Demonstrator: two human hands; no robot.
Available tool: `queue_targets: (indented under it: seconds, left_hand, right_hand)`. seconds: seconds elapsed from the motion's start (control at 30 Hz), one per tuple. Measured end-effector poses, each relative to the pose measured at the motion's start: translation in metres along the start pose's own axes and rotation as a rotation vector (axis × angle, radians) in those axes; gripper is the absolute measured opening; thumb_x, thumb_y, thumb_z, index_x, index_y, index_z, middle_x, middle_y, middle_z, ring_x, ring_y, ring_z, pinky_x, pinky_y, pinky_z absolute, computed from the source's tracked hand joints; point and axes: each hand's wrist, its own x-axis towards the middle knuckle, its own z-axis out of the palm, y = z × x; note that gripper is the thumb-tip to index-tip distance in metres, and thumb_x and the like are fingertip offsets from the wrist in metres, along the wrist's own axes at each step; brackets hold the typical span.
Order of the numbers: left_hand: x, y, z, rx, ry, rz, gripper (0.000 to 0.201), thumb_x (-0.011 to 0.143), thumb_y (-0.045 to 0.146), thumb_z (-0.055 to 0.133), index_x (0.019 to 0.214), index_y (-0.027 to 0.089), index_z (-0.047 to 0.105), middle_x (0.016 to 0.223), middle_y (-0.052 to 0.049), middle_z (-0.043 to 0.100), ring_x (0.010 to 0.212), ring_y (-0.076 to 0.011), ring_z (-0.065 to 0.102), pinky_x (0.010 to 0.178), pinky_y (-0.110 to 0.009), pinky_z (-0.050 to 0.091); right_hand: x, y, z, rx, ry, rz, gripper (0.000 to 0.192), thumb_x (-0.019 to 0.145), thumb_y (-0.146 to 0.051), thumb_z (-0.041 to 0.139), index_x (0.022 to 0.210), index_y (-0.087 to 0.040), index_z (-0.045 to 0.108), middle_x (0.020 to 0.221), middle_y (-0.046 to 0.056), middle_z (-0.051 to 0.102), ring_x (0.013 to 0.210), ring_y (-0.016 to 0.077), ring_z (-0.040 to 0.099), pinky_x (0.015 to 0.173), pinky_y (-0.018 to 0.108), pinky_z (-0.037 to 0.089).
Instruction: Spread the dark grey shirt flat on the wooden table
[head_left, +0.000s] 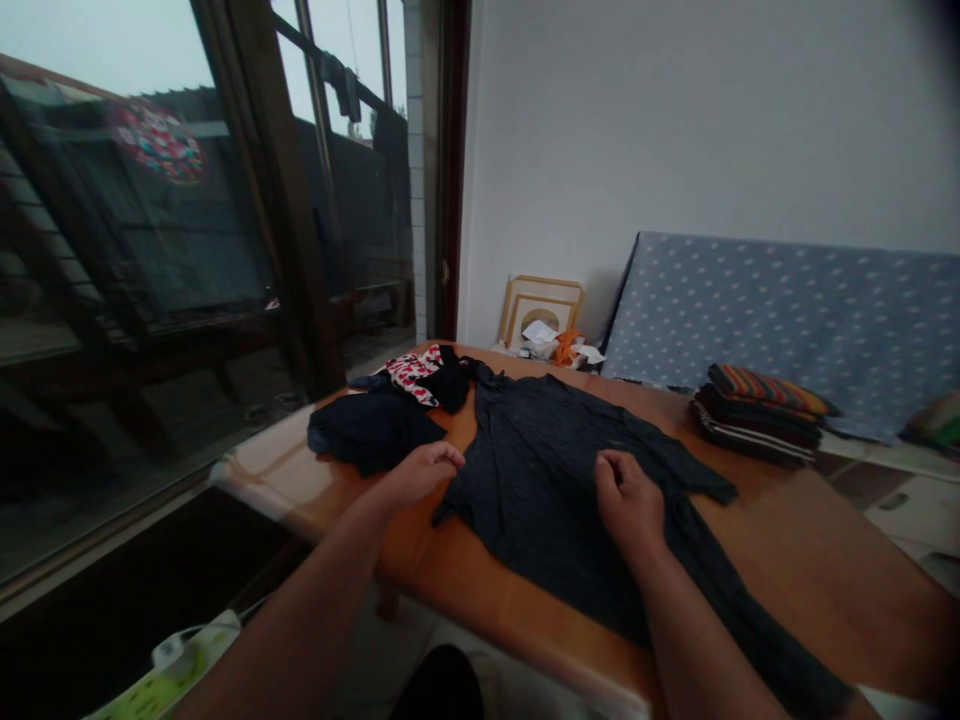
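A dark grey garment [547, 470] lies spread flat across the wooden table [795, 540], one sleeve pointing right. My left hand [421, 470] pinches the garment's left edge, fingers closed on the fabric. My right hand [628, 498] rests on the middle of the garment with fingers curled into the cloth. Both forearms reach in from the bottom of the view.
A heap of dark clothes [375, 425] and a red-and-white patterned piece [411, 372] lie at the table's far left. A folded stack of clothes [761, 410] sits at the far right. Behind are a dotted blue sofa [787, 310], picture frames [540, 305], and a large window [150, 250] on the left.
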Motion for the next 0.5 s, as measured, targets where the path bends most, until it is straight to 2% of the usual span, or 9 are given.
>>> queue_targets:
  seconds: [0.13,0.23,0.3,0.37,0.5]
  left_hand:
    - [-0.026,0.002,0.007,0.111,-0.132,0.038,0.035,0.073,0.026,0.059,0.106,0.019,0.067,0.094,-0.002,0.067,0.082,-0.0176,0.062,0.072,-0.027,0.047]
    - [-0.03,0.0,0.018,0.226,-0.069,0.136,0.026,0.07,0.023,0.06,0.093,0.02,0.069,0.092,-0.002,0.066,0.084,-0.0181,0.06,0.075,-0.028,0.047]
    - [-0.028,-0.001,0.026,0.25,0.014,0.156,0.016,0.069,0.023,0.059,0.082,0.02,0.068,0.085,-0.002,0.065,0.082,-0.0182,0.059,0.076,-0.028,0.047]
    - [-0.027,-0.001,0.033,0.174,0.13,0.149,0.013,0.071,0.025,0.058,0.08,0.02,0.066,0.08,-0.001,0.063,0.079,-0.0179,0.059,0.074,-0.029,0.046]
    - [-0.033,0.0,0.04,-0.12,0.472,0.11,0.018,0.077,0.034,0.058,0.087,0.02,0.062,0.077,0.001,0.06,0.071,-0.0157,0.056,0.065,-0.026,0.045]
  right_hand:
    - [0.002,-0.008,-0.017,-0.023,-0.02,-0.002,0.036,0.091,-0.046,0.047,0.108,-0.023,0.068,0.09,0.005,0.074,0.082,0.0212,0.067,0.075,0.03,0.046]
    - [-0.008,-0.006,-0.032,0.013,0.026,0.013,0.037,0.09,-0.047,0.047,0.108,-0.022,0.069,0.092,0.006,0.074,0.084,0.0219,0.066,0.077,0.032,0.047]
    - [-0.019,0.0,-0.045,0.047,0.064,0.039,0.038,0.09,-0.048,0.047,0.107,-0.022,0.069,0.093,0.006,0.073,0.084,0.0224,0.066,0.077,0.032,0.048]
    - [-0.032,0.011,-0.062,0.081,0.11,0.077,0.039,0.089,-0.049,0.047,0.106,-0.021,0.069,0.092,0.007,0.073,0.083,0.0224,0.066,0.076,0.032,0.048]
    - [-0.056,0.046,-0.108,0.066,0.307,0.203,0.041,0.087,-0.049,0.047,0.101,-0.017,0.07,0.086,0.008,0.073,0.08,0.0234,0.066,0.074,0.033,0.047]
